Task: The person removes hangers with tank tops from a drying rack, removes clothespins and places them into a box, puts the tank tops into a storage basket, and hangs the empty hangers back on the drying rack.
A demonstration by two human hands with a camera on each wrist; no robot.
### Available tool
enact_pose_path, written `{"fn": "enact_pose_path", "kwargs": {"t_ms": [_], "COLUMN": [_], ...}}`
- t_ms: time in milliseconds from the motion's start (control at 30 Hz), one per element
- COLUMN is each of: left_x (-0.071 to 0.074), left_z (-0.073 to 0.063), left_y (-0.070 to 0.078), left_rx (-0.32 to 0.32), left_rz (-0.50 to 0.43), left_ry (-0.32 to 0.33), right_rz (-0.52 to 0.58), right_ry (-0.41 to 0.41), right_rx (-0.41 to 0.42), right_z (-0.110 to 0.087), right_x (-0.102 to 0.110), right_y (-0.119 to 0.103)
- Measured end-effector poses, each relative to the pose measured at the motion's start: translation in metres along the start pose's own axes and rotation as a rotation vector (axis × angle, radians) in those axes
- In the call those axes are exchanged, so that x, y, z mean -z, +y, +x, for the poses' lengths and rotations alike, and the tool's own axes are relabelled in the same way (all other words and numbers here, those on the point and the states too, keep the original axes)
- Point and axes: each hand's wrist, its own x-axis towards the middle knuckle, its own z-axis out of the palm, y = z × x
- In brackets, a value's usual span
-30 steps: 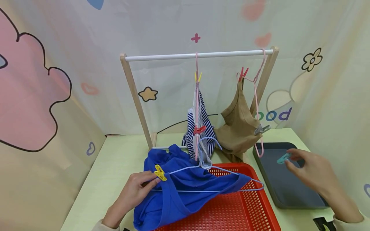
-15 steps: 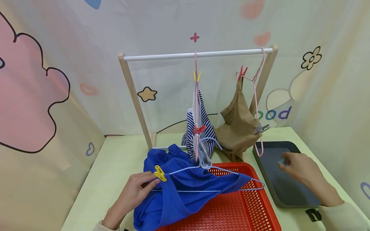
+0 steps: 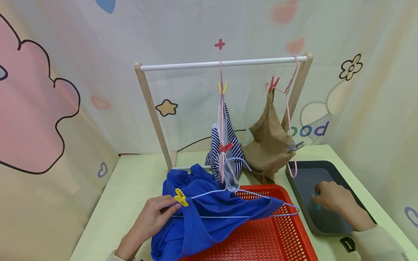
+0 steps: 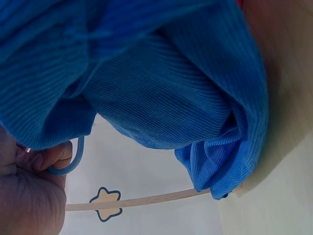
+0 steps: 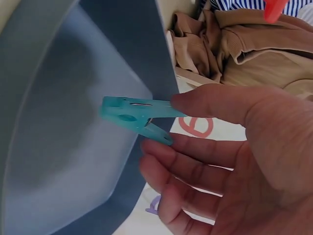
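My left hand (image 3: 158, 214) grips one end of a light blue hanger (image 3: 215, 217), whose looped tip shows between the fingers in the left wrist view. A blue ribbed garment (image 3: 209, 232) is draped on that hanger, and a yellow clothespin (image 3: 180, 197) clips its strap close to my fingertips. Over the dark grey tray (image 3: 305, 172), my right hand (image 3: 336, 198) pinches a teal clothespin (image 5: 129, 111) by its handles between thumb and fingers. In the head view the hand covers most of that clothespin.
A red basket (image 3: 289, 226) stands under the blue garment. Behind it, a rack with a white rod (image 3: 183, 66) carries a striped garment (image 3: 232, 128) and a brown garment (image 3: 269, 136) on pink hangers, with red, yellow and grey clothespins on them. Patterned curtains surround the table.
My right hand has come down lower over the tray and turned, so the teal clothespin is now mostly hidden in the head view. The left hand, hanger and blue garment have stayed put.
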Motion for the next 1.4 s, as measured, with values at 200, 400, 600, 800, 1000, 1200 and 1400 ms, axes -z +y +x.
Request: {"fn": "enact_pose_path", "kwargs": {"t_ms": [200, 400, 600, 800, 1000, 1200, 1400], "left_x": [0.0, -0.001, -0.001, -0.001, -0.001, -0.001, -0.001], "left_z": [0.0, 0.0, 0.0, 0.0, -0.001, -0.001, 0.0], "left_y": [0.0, 0.0, 0.001, 0.001, 0.0, 0.001, 0.001], "left_rx": [0.007, 0.018, 0.012, 0.023, 0.0, 0.012, 0.016], "left_rz": [-0.004, -0.006, -0.017, -0.013, -0.015, -0.022, -0.017], "left_ry": [-0.003, -0.007, -0.007, -0.005, 0.005, 0.001, 0.002], "right_rz": [-0.009, 0.004, 0.003, -0.017, -0.019, 0.008, 0.046], "right_ry": [-0.045, -0.066, -0.076, -0.04, -0.001, 0.077, 0.206], "right_rx": [-0.012, -0.028, -0.038, -0.032, -0.025, -0.001, 0.07], "right_z": [0.003, 0.006, 0.006, 0.0, -0.012, -0.025, -0.043], "right_x": [-0.004, -0.011, -0.016, -0.006, 0.008, 0.019, 0.024], "right_y": [-0.001, -0.001, 0.0, -0.007, -0.022, -0.036, -0.052]}}
